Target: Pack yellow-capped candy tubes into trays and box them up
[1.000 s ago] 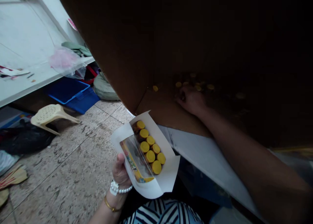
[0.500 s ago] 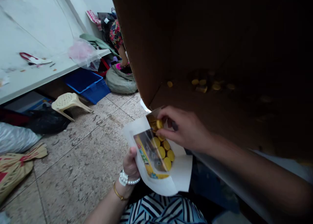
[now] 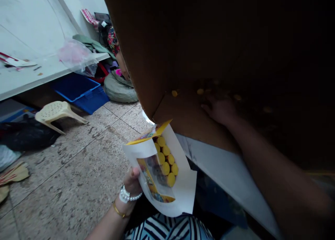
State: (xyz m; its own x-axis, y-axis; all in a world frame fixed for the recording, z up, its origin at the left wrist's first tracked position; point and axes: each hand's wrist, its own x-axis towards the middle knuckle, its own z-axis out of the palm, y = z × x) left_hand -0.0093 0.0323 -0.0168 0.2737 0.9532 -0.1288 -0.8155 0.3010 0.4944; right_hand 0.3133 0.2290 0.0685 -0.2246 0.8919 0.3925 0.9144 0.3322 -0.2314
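Observation:
A white and yellow printed package [image 3: 181, 184] with a clear window rests in my left hand [image 3: 133, 182], whose fingers wrap round its left edge. Several round yellow-lidded tubs [image 3: 165, 168] stand in rows inside it. My right hand [image 3: 221, 107] reaches into a large dark cardboard box [image 3: 193, 124], among scattered yellow tubs [image 3: 200, 91]. Its thumb is spread from the other fingers, which are dim, and whether they touch a tub cannot be made out. One more tub [image 3: 174, 93] lies near the box's left inner corner.
At the left are a white table [image 3: 39, 70], a blue crate [image 3: 91, 96], a cream stool [image 3: 56, 112] and a black bag [image 3: 26, 135]. A person's arm [image 3: 122, 63] shows beside a grey-green sack [image 3: 119, 88], beyond the box's left edge.
My right hand has left the package, where it held a yellow tub, and moved up into the box. The package's yellow printed flap now stands up at its top. The view has shifted a little right.

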